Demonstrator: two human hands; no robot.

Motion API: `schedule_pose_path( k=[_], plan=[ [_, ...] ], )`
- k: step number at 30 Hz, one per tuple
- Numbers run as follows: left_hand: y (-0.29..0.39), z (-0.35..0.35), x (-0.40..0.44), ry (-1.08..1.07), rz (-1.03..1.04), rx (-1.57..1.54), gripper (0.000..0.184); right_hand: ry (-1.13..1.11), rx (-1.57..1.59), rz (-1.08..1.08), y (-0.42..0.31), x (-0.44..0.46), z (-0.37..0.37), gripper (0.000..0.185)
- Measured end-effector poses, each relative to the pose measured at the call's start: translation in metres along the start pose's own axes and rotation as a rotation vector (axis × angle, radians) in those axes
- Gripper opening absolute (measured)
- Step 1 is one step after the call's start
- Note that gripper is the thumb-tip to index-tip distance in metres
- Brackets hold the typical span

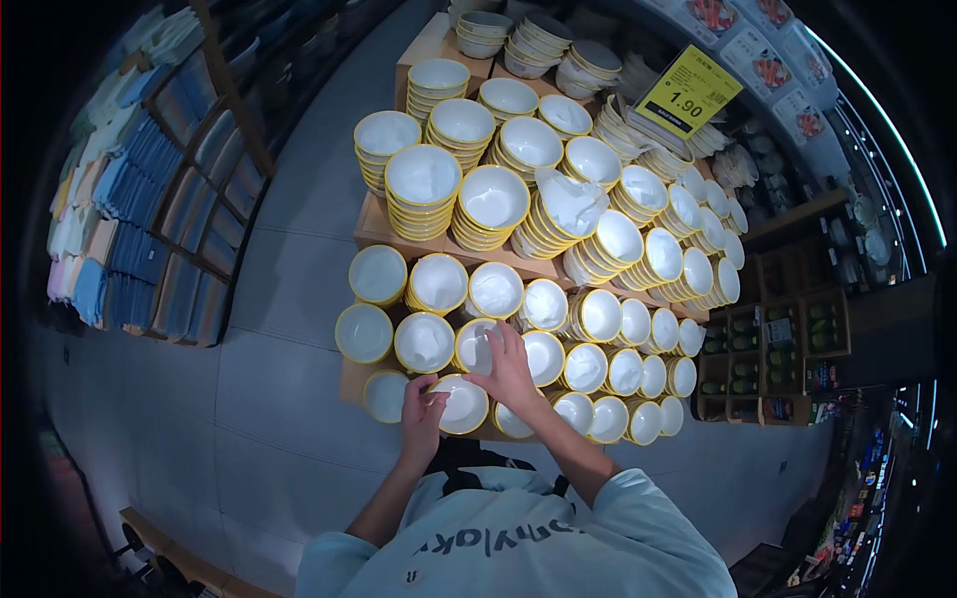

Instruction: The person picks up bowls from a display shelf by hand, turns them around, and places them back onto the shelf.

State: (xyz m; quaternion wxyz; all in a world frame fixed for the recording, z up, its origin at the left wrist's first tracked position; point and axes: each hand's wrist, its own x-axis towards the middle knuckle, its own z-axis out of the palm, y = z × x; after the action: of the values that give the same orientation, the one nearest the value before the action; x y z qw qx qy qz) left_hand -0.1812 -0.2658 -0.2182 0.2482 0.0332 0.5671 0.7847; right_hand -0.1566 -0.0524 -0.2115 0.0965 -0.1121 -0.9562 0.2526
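A white bowl with a yellow rim [463,406] is at the front of the display, between my two hands. My left hand [423,411] is at its left edge, with fingers bent and slightly apart; whether they touch the rim is unclear. Spread fingers of my right hand [508,367] reach over the right side of the bowl behind [475,347], while the thumb points toward the front bowl's far rim. Left of my left hand is another yellow-rimmed bowl [385,397]. Neither hand visibly grips a bowl.
Stacked bowls [423,179] stand on a raised wooden tier [374,221] behind the lower rows. A yellow price sign [688,92] rises at the back. Folded textiles [140,229] fill a shelf at left, and wooden crates [768,349] stand at right. Grey floor [289,389] lies left.
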Motion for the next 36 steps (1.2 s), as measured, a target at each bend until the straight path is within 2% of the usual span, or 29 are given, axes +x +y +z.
schedule_pose_path(
  k=[5,8,10,11,13,14,18,22,25,27,32,35,36],
  plan=[
    [0.019,0.0,0.004,-0.015,-0.048,0.005,0.039,0.02,-0.081,0.021,-0.002,-0.003,-0.005,0.089],
    [0.021,-0.002,0.007,-0.019,-0.061,0.029,0.038,0.044,-0.027,-0.003,-0.002,-0.006,-0.019,0.08],
    [0.022,-0.005,0.009,-0.056,-0.091,0.069,0.037,0.042,0.1,-0.052,-0.002,-0.009,-0.032,0.065],
    [0.023,-0.005,0.011,-0.076,-0.12,0.107,0.036,0.057,0.093,-0.04,-0.001,-0.012,-0.036,0.065],
    [0.023,-0.002,0.014,-0.12,-0.112,0.14,0.034,0.044,0.182,0.042,-0.002,-0.021,-0.047,0.05],
    [0.022,0.001,0.014,-0.142,-0.101,0.169,0.033,0.128,0.171,0.025,-0.002,-0.026,-0.051,0.039],
    [0.025,0.022,0.015,-0.223,-0.062,0.175,0.027,0.226,0.206,0.086,0.003,-0.053,-0.072,0.028],
    [0.017,0.051,0.007,-0.256,-0.055,0.181,0.02,0.285,0.292,0.175,0.03,-0.088,-0.085,0.025],
    [0.008,0.076,-0.005,-0.283,-0.008,0.226,0.017,0.372,0.239,0.176,0.062,-0.112,-0.095,0.022],
    [-0.002,0.095,-0.014,-0.304,-0.056,0.219,0.016,0.389,0.197,0.21,0.084,-0.124,-0.104,0.021],
    [-0.022,0.152,-0.046,-0.315,-0.065,0.235,0.014,0.385,0.224,0.192,0.129,-0.145,-0.143,0.024],
    [-0.039,0.185,-0.064,-0.32,-0.106,0.205,0.014,0.399,0.206,0.118,0.154,-0.129,-0.167,0.023],
    [-0.042,0.193,-0.07,-0.333,-0.1,0.217,0.014,0.405,0.181,0.055,0.162,-0.115,-0.176,0.03]
  ],
)
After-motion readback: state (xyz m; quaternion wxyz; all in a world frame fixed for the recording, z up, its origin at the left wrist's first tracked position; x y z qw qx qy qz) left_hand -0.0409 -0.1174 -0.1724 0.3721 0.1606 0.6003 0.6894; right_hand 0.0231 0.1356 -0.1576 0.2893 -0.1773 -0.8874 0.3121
